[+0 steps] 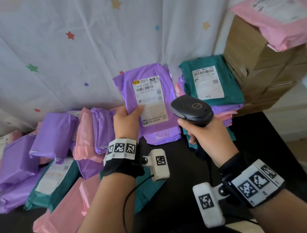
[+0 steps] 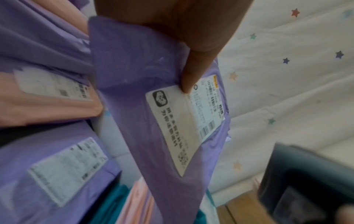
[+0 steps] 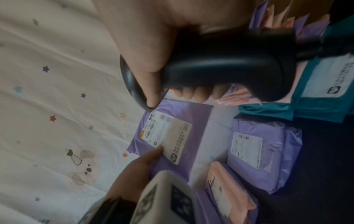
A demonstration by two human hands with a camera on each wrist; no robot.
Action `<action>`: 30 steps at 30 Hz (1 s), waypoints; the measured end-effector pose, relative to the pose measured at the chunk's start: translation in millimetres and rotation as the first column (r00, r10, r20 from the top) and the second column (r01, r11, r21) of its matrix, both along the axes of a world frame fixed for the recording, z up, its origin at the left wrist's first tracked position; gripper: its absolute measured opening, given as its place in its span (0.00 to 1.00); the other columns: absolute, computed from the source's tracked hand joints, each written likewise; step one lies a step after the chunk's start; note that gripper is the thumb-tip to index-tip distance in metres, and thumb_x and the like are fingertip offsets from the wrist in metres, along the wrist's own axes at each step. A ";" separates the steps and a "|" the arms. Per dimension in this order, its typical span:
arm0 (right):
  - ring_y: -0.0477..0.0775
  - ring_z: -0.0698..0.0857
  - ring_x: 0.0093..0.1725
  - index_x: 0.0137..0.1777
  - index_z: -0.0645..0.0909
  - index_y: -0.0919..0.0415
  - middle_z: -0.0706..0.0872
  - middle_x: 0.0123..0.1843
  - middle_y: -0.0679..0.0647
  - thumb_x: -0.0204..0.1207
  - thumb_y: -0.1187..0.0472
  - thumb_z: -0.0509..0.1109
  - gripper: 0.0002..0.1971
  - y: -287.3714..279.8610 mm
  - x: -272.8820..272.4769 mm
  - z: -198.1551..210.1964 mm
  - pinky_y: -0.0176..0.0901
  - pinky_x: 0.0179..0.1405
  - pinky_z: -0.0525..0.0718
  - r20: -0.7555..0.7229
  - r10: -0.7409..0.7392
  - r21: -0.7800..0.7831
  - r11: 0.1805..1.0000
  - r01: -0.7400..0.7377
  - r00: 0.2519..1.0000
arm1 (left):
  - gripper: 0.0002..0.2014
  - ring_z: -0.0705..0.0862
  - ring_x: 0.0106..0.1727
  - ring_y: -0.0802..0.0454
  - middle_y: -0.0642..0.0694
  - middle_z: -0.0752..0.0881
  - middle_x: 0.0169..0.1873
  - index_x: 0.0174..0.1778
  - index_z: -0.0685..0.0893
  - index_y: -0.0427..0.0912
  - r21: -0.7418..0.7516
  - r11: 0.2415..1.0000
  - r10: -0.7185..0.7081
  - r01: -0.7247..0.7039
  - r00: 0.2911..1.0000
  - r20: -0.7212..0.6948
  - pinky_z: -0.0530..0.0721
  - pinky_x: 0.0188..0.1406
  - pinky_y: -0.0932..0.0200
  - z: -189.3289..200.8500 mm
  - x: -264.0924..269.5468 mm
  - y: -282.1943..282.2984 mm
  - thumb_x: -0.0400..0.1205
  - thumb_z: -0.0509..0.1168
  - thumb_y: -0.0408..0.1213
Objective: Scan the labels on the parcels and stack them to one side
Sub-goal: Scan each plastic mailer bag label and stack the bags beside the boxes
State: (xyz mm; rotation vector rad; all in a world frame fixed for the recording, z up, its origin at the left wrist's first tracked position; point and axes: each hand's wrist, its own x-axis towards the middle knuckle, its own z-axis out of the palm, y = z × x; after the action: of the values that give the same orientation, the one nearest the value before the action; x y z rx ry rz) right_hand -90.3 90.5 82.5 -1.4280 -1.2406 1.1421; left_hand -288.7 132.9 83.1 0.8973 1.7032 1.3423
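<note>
Midway through, by the look of the piles. Left hand [image 1: 126, 122] gripping a purple mailer [image 1: 149, 105] by its lower left edge, thumb pressed on the corner of the shipping label [image 1: 150, 100], parcel held up off the black table [image 1: 258, 137] with the label facing the camera. Right hand [image 1: 204, 138] wrapped round the handle of a black barcode scanner [image 1: 192, 109], head aimed toward that label, just beside the parcel. Cannot tell whether the trigger is pressed, nor whether this label has registered.

Done, apparently: a neat stack of scanned parcels [image 1: 220, 106] to the right, against the cardboard boxes [image 1: 256, 70], topped by a teal mailer [image 1: 211, 81] lying label up. Left to do: a loose heap of purple, pink and teal mailers [image 1: 54, 143] on the left, several overlapping, some label down. Probably more unscanned than stacked, so a fair share remaining. Next for the held parcel: onto the teal one.
</note>
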 end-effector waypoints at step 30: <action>0.40 0.87 0.32 0.48 0.85 0.52 0.89 0.36 0.49 0.74 0.61 0.79 0.07 8.0 105.7 -15.6 0.29 0.30 0.82 -0.074 -0.187 -0.083 0.980 0.181 0.979 | 0.23 0.80 0.62 0.47 0.43 0.80 0.65 0.71 0.73 0.41 -0.005 0.998 -0.066 0.069 0.935 -0.348 0.75 0.63 0.58 -10.9 124.1 121.5 0.81 0.65 0.45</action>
State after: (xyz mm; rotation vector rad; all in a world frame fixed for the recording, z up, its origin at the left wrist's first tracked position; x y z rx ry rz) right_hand 15.4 98.5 66.9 -1.5043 -0.9953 1.1178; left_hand -164.7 254.4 72.2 1.2462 1.9117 1.1953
